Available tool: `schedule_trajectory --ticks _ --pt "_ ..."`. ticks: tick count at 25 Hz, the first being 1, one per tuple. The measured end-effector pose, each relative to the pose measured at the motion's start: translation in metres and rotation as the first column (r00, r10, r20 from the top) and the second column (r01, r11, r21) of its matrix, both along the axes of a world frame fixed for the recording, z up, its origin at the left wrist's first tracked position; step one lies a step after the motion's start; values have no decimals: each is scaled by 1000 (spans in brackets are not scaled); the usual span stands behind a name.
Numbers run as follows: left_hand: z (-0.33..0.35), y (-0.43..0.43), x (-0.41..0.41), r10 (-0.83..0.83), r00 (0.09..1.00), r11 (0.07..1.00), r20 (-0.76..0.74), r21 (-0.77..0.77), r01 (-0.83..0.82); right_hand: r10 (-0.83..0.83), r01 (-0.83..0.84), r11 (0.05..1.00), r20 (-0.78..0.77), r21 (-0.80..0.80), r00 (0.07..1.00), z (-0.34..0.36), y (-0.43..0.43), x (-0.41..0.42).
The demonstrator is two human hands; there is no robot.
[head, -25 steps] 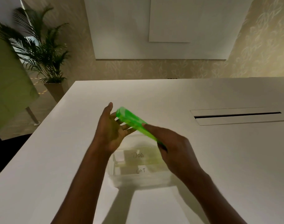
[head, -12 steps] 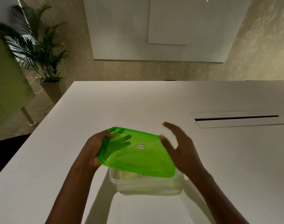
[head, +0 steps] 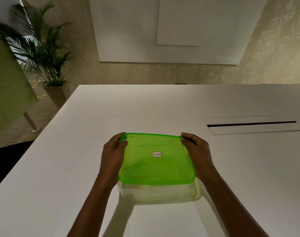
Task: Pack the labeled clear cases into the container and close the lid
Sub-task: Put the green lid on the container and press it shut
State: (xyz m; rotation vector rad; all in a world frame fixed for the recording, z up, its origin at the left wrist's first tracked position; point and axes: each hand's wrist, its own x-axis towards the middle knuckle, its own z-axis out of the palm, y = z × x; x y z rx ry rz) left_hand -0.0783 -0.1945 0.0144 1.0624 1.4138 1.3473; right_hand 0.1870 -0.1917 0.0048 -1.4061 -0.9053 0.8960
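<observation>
A translucent green lid (head: 156,166) with a small round sticker lies flat on top of the clear container (head: 159,192) on the white table. My left hand (head: 112,156) grips the lid's left edge, thumb on its far left corner. My right hand (head: 196,153) grips the right edge, fingers curled over the far right corner. The labeled clear cases are inside the container, mostly hidden under the lid; only faint shapes show through the near wall.
The white table (head: 162,108) has a recessed cable slot (head: 251,124) at the right. Off the table's left side stand a potted palm (head: 41,53) and a green panel (head: 7,93). A patterned wall is behind.
The lid was tilted and held mainly by my left hand; it has come down level onto the container, and both hands now clasp its opposite edges.
</observation>
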Motion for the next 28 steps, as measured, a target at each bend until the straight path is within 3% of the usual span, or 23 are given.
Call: schedule_trajectory --ticks 4,10,24,28 --pt "-12 1 0 52 979 999 -200 15 -50 34 -31 999 143 -26 989 -3 9 -1" --pt "-23 8 0 50 966 988 -254 -126 -85 51 -12 995 393 -99 918 -19 16 -4" --pt "-34 -2 -19 -73 955 990 -289 -135 35 117 -99 993 425 -66 898 -23 10 -6" --pt "-36 3 -22 -108 925 989 -364 -138 61 179 -138 983 519 -117 836 -24 19 -3"
